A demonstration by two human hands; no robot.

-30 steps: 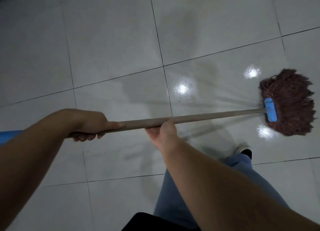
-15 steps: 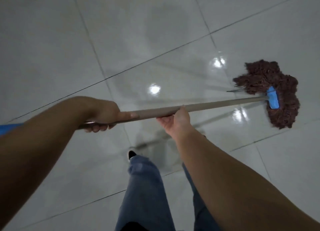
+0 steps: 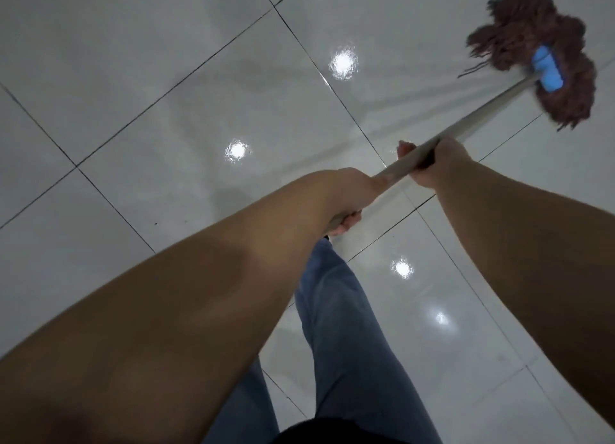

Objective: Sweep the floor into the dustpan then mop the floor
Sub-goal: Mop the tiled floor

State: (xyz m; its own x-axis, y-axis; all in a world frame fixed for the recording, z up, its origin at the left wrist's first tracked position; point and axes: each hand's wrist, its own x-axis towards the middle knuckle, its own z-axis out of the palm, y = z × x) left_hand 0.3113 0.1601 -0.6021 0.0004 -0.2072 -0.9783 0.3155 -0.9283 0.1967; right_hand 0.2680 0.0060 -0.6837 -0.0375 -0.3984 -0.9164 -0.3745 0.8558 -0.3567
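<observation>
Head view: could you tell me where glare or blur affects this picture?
Head view: round lamp glare spots on the glossy tile floor; the mop head is smeared by motion blur; wide-angle distortion swells both forearms; left hand and right hand stay fairly sharp.

**Setting: indoor room with tiled floor, type of room undetermined**

We see only floor, so we record the place as an indoor room and cannot say whether it is a home, a shop or an office. The floor (image 3: 139, 87) is laid in large, pale, glossy square tiles parted by thin dark grout lines (image 3: 109, 207). We note several round bright reflections (image 3: 342, 62) on the tiles, consistent with ceiling lights overhead, which places us indoors. The surface near the centre shows faint wet-looking streaks. At far right a string mop (image 3: 539, 54) with a blue clamp lies on the tiles, a household or janitorial tool. No walls or furniture are in view.
</observation>
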